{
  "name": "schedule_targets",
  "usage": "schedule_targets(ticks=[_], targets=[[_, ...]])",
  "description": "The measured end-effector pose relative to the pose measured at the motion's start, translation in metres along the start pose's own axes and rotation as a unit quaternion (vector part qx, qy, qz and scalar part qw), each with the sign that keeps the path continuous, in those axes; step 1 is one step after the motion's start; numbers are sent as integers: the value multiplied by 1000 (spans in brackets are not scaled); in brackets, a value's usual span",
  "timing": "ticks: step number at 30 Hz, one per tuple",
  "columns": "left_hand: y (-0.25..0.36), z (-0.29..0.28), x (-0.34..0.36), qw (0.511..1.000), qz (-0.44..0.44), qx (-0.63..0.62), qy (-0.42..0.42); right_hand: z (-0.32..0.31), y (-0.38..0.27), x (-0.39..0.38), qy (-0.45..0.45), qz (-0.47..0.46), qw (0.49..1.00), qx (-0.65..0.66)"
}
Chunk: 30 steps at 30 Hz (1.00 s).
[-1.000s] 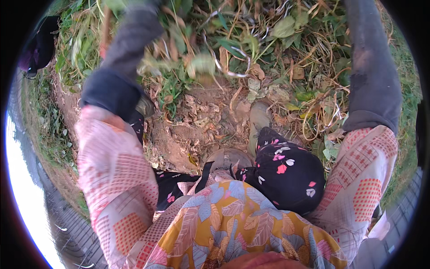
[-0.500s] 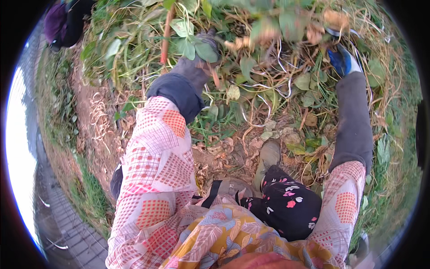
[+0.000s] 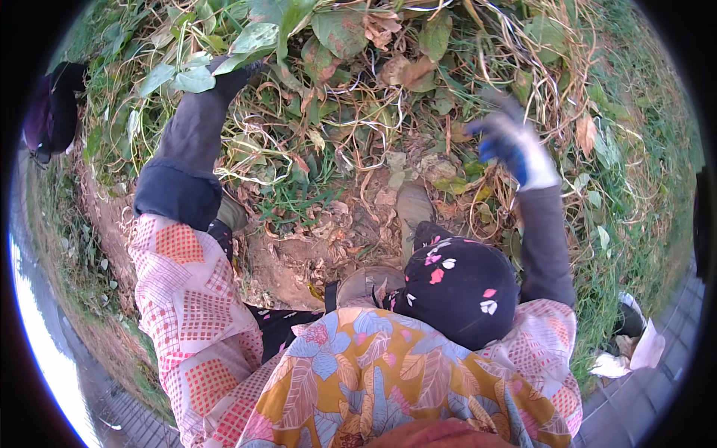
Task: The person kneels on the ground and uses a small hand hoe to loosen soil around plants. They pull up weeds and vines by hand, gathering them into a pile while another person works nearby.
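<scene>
My left hand (image 3: 239, 73), in a dark covering, reaches into a mass of green and yellowing leaves and stringy vines (image 3: 343, 104) at the top of the view; foliage hides most of its fingers and whatever they hold. My right hand (image 3: 508, 145), in a blue and white glove, is raised at the right side of the vines, blurred, with fingers apart and nothing visible in it. Below the vines lies brown soil (image 3: 287, 257) with dry leaves. My bent knee in black floral cloth (image 3: 455, 287) is between my arms, beside a greenish shoe (image 3: 414, 209).
A black and purple shape (image 3: 52, 116), too unclear to name, sits at the far left. Grass (image 3: 635, 187) runs along the right. Grey pavers (image 3: 635, 403) border the lower right, with pale scraps (image 3: 627, 351) near their edge. A grey paved strip (image 3: 127, 418) curves round the lower left.
My right hand has moved leftward and down from deeper in the vines. My left arm has swung about among the leaves, now reaching up left. The view has shifted with my head.
</scene>
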State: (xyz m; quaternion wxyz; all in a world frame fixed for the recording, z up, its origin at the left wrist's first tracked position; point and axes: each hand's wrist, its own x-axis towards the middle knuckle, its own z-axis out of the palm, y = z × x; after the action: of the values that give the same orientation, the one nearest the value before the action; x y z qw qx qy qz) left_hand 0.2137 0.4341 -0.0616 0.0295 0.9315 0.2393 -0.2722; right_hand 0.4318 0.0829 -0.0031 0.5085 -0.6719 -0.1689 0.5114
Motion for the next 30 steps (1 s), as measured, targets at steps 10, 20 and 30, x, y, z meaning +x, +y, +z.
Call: schedule_targets(ticks=[10, 20, 30], targets=[[92, -25, -53, 992, -15, -73, -106, -53, 42, 120, 29, -18, 937, 348], [164, 107, -16, 945, 258, 160, -118, -95, -3, 212, 40, -43, 966, 250], [0, -37, 28, 976, -36, 129, 173, -11, 22, 94, -190, 72, 954, -223]])
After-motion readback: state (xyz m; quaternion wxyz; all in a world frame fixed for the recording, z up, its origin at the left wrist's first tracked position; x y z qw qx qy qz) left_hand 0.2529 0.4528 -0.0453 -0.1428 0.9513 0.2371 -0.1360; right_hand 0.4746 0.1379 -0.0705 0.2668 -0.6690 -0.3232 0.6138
